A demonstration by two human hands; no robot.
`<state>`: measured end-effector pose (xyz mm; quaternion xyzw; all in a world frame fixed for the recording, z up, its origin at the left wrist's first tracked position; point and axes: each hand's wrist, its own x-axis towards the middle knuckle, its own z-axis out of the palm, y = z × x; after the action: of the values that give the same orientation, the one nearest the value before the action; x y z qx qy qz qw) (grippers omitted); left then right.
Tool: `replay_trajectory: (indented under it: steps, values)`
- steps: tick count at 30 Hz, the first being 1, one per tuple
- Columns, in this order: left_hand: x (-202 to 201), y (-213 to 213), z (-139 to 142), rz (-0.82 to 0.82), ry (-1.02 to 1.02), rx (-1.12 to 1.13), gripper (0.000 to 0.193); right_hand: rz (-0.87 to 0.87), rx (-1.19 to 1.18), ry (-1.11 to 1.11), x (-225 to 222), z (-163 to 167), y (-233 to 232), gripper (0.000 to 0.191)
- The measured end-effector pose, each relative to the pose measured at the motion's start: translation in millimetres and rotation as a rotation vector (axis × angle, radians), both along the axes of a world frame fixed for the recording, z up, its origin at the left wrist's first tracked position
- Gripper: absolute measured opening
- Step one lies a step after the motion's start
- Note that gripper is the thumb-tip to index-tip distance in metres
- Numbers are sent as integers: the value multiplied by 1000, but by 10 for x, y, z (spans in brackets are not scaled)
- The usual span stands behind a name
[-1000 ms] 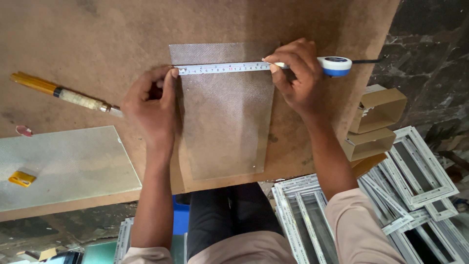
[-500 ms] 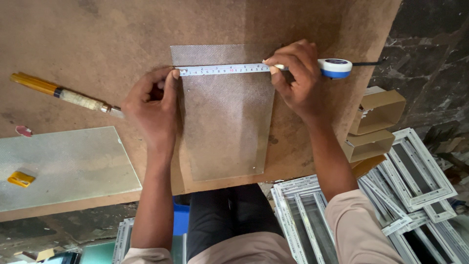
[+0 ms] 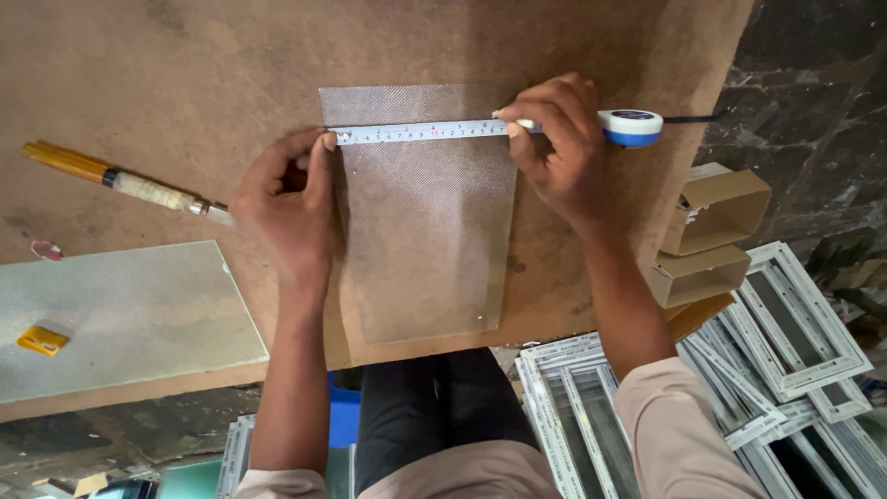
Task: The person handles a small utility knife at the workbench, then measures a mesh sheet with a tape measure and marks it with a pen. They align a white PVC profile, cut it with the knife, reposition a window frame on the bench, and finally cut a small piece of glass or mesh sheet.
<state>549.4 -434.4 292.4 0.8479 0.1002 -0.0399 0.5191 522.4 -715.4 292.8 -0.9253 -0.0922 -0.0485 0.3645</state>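
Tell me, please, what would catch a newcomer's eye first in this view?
Most striking is the textured glass pane lying mid-table, with a tape measure stretched across its far end. The left hand pins the tape's tip at one edge; the right hand presses it at the other. White window frames lie beside the table.
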Motion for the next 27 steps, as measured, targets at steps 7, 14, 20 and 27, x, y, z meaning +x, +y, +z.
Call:
replay_trajectory:
  steps: [7, 14, 20, 27]
  values:
    - [-36, -19, 63, 51, 50, -97, 10, -135, 235, -32, -112, 197, 53, 13]
    - [22, 47, 43, 62, 70, -28, 14, -258, -417, -329, -281, 359, 5, 15]
    - [-146, 148, 323, -26, 46, 116, 20, -338, -104, -201, -322, 519, -16, 13]
    - [-1062, 96, 875, -159, 78, 89, 15, -409, 148, -288, -51, 869, 431, 16]
